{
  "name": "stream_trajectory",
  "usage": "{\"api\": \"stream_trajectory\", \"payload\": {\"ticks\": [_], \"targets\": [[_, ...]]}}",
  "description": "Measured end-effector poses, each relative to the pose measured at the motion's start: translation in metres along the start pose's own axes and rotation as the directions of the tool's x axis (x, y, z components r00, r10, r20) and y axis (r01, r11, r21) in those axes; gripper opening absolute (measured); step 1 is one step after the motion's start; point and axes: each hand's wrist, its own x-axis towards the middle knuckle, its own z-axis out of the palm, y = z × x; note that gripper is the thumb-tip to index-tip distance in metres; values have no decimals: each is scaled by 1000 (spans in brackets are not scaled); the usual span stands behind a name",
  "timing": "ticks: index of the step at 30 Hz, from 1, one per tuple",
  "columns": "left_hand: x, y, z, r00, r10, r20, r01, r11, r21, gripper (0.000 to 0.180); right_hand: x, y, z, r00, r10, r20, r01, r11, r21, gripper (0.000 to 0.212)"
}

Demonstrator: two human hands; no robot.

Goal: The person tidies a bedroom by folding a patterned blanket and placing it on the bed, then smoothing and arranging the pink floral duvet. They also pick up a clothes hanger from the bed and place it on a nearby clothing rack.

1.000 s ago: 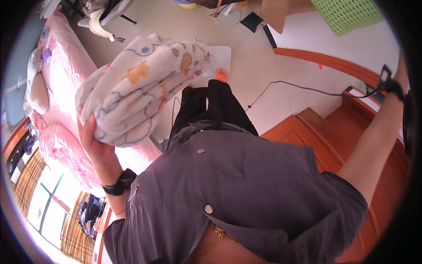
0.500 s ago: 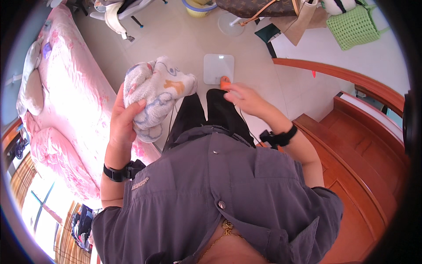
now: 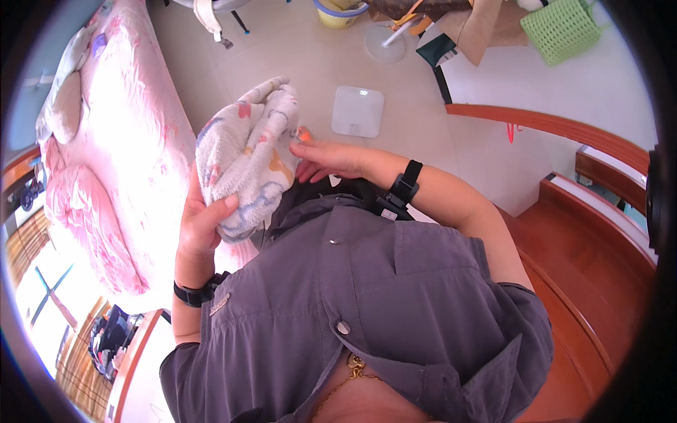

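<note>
My left hand grips a bunched, folded towel, white and fluffy with blue, red and orange patterns. Its thumb presses on the near side, while its fingers pass out of sight underneath. From the right, my right hand reaches to the towel's right edge with fingers stretched and slightly apart. Whether it touches the cloth I cannot tell. Just beyond that hand shows a small orange thing, perhaps a slipper tip, mostly covered.
A bed with pink floral bedding runs along the left. A white scale lies on the tiled floor ahead, with a yellow and blue basin farther off. Reddish wooden steps rise at right, near a green woven bag.
My right hand has swung left toward the towel. The towel has turned in my left hand and now stands more upright. The view has shifted slightly.
</note>
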Motion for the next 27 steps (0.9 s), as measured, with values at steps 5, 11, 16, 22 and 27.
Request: {"api": "stream_trajectory", "payload": {"ticks": [5,11,16,22,27], "targets": [[-45,-41,48,1000,29,8,-29,999,-31,74,-15,66,-14,953,-277,-122,223,915,-337,73],[-84,-72,97,991,123,-48,-124,992,-25,71,-87,112,-2,954,-160,253,155,987,41,61],[-116,-89,114,991,115,-75,-115,993,7,70,-108,150,-9,992,-34,119,7,976,219,50],[-155,-106,108,969,173,-175,-156,982,104,73,-125,163,0,919,-390,57,340,857,389,54],[-209,-109,65,970,191,-151,-192,981,11,78,-207,142,50,746,-618,250,295,642,708,86]]}}
